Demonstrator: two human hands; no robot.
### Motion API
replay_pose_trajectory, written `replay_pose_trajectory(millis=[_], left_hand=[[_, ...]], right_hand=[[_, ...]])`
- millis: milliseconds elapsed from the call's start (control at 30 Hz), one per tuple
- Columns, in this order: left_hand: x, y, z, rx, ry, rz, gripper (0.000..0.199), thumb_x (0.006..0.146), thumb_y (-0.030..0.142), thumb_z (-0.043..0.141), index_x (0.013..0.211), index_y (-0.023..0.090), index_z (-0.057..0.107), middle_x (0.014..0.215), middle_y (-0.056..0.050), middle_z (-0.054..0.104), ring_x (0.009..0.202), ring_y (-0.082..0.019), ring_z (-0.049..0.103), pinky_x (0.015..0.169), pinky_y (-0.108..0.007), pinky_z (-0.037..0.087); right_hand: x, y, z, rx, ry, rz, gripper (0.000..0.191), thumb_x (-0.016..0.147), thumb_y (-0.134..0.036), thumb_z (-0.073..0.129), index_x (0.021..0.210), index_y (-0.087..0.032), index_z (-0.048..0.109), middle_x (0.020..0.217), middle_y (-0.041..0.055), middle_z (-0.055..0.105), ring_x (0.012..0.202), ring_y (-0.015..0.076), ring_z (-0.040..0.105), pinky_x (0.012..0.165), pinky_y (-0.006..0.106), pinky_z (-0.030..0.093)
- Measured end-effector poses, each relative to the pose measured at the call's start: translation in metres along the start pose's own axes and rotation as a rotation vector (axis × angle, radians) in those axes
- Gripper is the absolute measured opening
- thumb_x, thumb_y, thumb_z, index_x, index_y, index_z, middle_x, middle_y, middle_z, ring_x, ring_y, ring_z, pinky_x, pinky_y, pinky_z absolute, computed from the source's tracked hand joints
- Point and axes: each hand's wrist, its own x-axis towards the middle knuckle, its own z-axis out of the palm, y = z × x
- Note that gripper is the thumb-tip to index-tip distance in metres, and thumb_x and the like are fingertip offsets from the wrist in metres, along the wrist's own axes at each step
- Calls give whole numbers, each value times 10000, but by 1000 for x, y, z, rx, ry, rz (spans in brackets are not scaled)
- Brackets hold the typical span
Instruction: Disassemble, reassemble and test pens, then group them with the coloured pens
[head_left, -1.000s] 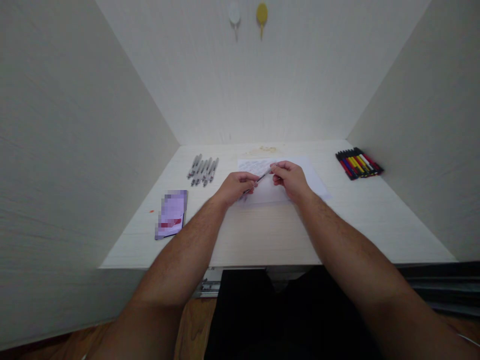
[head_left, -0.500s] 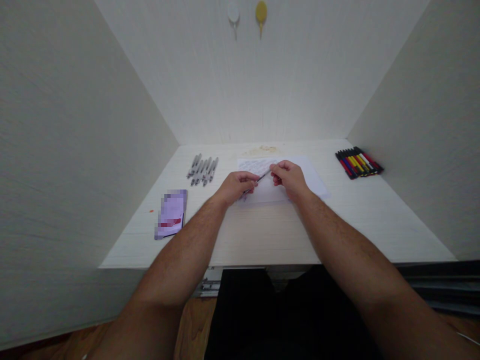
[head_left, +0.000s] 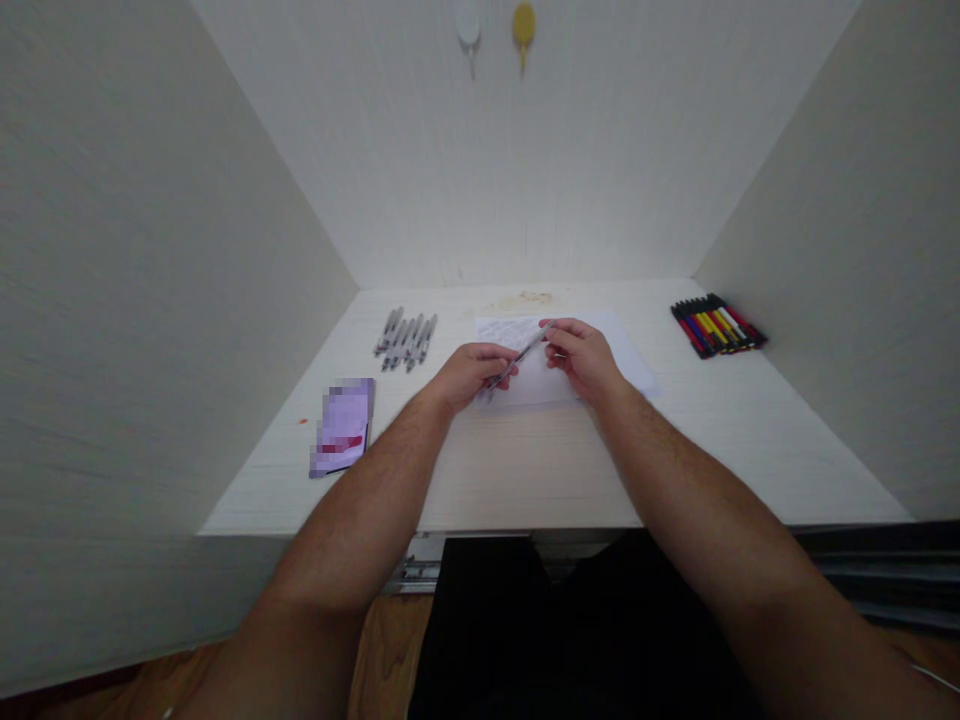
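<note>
A clear pen with a dark core is held slantwise between my two hands. My left hand is closed round its lower left part. The thumb and fingers of my right hand pinch its upper right end. Below the hands lie white paper sheets, with handwriting on the upper left part. Several clear pens lie in a group on the table, left of the paper.
On the white table, a purple phone-like object, partly pixelated, lies at the left. Several coloured pens with black ends lie at the right. Panels enclose the table at the back and sides; two hooks hang on the back one.
More of the pen's clear upper part shows between my hands. The fingers of my right hand have shifted slightly at its end. My left hand has barely moved.
</note>
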Motion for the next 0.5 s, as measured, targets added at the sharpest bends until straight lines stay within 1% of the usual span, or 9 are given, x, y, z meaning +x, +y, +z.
replay_pose_trajectory(millis=[100, 267, 400, 500], left_hand=[[2, -3, -2, 18, -4, 19, 284, 618, 179, 733, 894, 112, 745, 739, -59, 699, 571, -111, 587, 578, -259, 464], [3, -5, -5, 31, -17, 51, 342, 606, 207, 775, 937, 125, 745, 763, -52, 700, 581, -102, 588, 581, -248, 461], [3, -5, -5, 50, -23, 62, 339, 604, 206, 789, 931, 130, 745, 723, -35, 687, 567, -95, 584, 565, -233, 447], [3, -4, -4, 38, -9, 57, 312, 609, 184, 765, 914, 124, 747, 721, -42, 692, 561, -100, 583, 562, -238, 451]], right_hand=[[0, 1, 0, -12, 7, -15, 232, 619, -323, 772, 774, -189, 662, 695, -30, 608, 538, 64, 509, 487, 204, 429], [1, 3, 0, -25, 29, -24, 244, 609, -332, 790, 704, -188, 618, 660, -34, 596, 532, 68, 513, 477, 202, 425], [1, 3, 1, -42, 48, -24, 262, 604, -336, 800, 676, -186, 598, 641, -32, 596, 523, 72, 509, 466, 203, 428], [0, 3, 1, -42, 59, -13, 272, 603, -342, 806, 667, -182, 595, 642, -29, 593, 520, 69, 507, 462, 201, 427]])
